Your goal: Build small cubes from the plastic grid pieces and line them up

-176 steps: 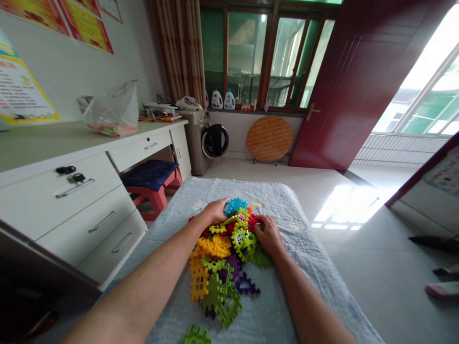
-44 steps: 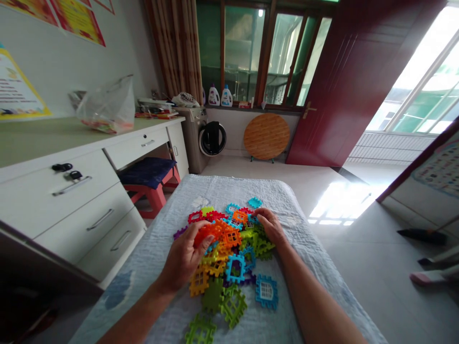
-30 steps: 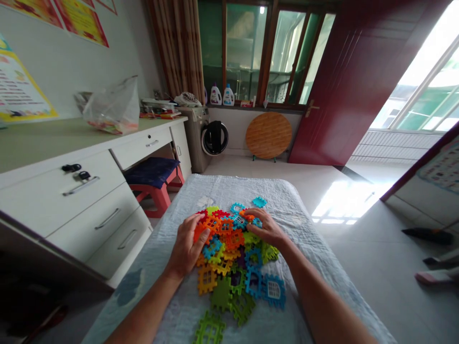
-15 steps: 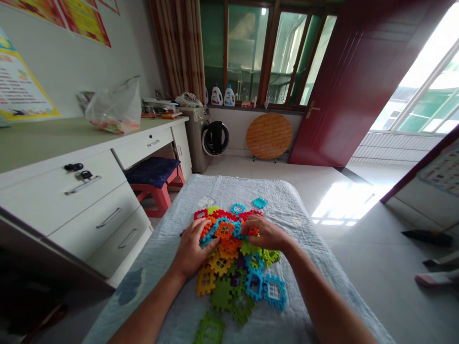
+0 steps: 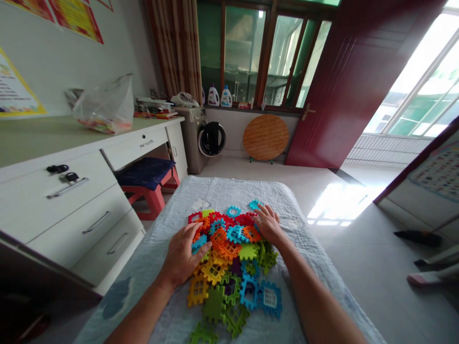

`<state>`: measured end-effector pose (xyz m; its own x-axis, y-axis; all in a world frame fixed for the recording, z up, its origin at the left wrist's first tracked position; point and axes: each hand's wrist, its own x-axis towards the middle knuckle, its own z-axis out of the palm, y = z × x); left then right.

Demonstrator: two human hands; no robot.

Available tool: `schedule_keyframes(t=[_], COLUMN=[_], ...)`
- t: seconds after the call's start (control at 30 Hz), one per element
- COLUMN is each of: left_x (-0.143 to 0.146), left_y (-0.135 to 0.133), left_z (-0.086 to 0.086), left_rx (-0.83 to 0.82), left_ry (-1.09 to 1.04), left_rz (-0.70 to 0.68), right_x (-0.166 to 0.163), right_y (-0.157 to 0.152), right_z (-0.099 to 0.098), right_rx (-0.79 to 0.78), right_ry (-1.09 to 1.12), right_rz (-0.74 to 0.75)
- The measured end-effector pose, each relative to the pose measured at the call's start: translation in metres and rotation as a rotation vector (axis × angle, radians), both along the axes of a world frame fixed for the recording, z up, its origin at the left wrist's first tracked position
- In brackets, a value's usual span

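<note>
A heap of flat plastic interlocking tiles [image 5: 229, 253] in orange, blue, green, yellow, red and purple lies on a table covered by a pale grey-blue cloth [image 5: 222, 191]. My left hand [image 5: 181, 255] rests flat on the heap's left edge, fingers stretched over a blue and an orange tile. My right hand [image 5: 268, 224] lies on the heap's far right side, fingers spread over red and orange tiles. Neither hand grips a piece. A lone blue tile [image 5: 255, 204] sits just beyond my right fingertips.
A white desk with drawers [image 5: 71, 191] runs along the left, carrying a clear plastic bag [image 5: 103, 105]. A red stool with a blue cushion [image 5: 148, 179] stands under it. Behind are a washing machine [image 5: 202, 138], a round wooden tabletop [image 5: 265, 137] and a dark red door [image 5: 333, 95].
Both hands have spread apart from the heap's middle to its sides, flattening out. The tiles lie more scattered than several seconds ago. The camera has shifted slightly.
</note>
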<state>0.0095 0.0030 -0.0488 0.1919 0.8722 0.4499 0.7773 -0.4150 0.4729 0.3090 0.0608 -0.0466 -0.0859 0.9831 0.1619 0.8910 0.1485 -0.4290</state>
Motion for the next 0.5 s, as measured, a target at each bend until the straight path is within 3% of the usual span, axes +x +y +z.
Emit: schedule_keyframes(t=[0.13,0.27,0.37,0.5], left_x=[0.001,0.000,-0.002,-0.003], left_y=[-0.005,-0.007,-0.006,-0.005], left_z=[0.008,0.014,0.011,0.007], left_rx=[-0.042,0.008,0.033,-0.082], left_ry=[-0.058,-0.128,-0.076,0.069], left_rz=[-0.095,-0.077,-0.043,-0.099], right_x=[-0.001,0.001,0.003,0.006], right_y=[0.002,0.003,0.005,0.007], right_z=[-0.002,0.000,0.000,-0.002], right_rx=[-0.023,0.060,0.057,0.006], right_ry=[-0.043,-0.076,-0.103,-0.114], right_rz=[0.021,0.058,0.012,-0.057])
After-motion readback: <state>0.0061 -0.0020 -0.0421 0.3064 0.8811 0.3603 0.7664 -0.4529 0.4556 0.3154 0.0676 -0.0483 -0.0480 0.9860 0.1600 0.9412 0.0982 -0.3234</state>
